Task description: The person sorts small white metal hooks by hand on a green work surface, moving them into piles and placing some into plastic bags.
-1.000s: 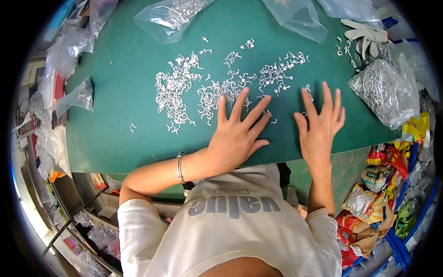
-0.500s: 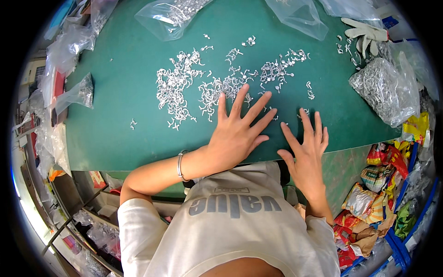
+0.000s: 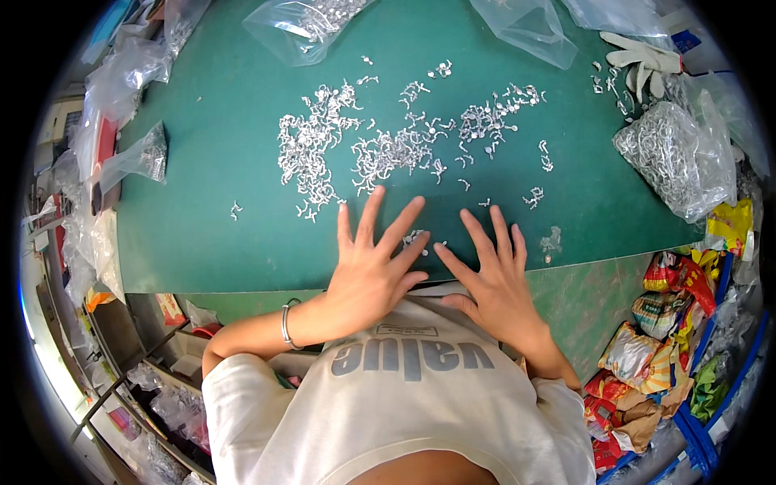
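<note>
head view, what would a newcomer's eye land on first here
The loose silvery pieces strewn over the middle of the green table stand out first. Nearer the wearer, the left hand and right hand are spread open. At upper right, a pale glove lies by a bulging clear bag.

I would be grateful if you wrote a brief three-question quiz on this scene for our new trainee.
1. Multiple choice: which wrist wears the silver-coloured bracelet?
A) the right
B) the left
C) both

2. True or false: the pale glove lies toward the left of the view.

3. Short answer: what lies close around the index fingertip of the left hand?

Key:
1. B, the left.
2. False; it lies toward the far right.
3. A few small silvery pieces.
</note>
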Motion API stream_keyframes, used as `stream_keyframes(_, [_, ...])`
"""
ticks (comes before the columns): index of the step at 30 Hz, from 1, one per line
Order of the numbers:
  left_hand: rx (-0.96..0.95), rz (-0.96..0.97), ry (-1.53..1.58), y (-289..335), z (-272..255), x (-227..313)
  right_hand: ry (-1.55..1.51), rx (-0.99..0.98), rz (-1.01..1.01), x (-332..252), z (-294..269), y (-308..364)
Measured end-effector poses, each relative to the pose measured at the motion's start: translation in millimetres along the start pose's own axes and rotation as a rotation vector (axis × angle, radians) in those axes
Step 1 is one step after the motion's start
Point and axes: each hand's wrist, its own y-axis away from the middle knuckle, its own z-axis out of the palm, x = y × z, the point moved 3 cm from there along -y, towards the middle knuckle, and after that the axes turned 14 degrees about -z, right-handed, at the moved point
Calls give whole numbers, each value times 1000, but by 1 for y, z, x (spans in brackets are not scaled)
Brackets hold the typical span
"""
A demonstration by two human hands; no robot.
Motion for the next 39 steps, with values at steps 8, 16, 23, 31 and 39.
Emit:
stream_keyframes(8, [246, 43, -15, -65, -13, 9, 320, 249, 159, 55, -39, -42])
stream_keyframes(16, [354, 124, -82, -107, 0, 18, 275, 94, 214, 39, -46, -18])
stream_keyframes(23, [381, 122, -84, -119, 3, 22, 165, 44, 198, 44, -54, -11])
stream_keyframes(31, [354, 169, -84, -110, -3, 21, 431, 207, 203, 85, -52, -44])
stream_keyframes(39, [374, 131, -72, -93, 1, 9, 293, 71, 280, 42, -48, -1])
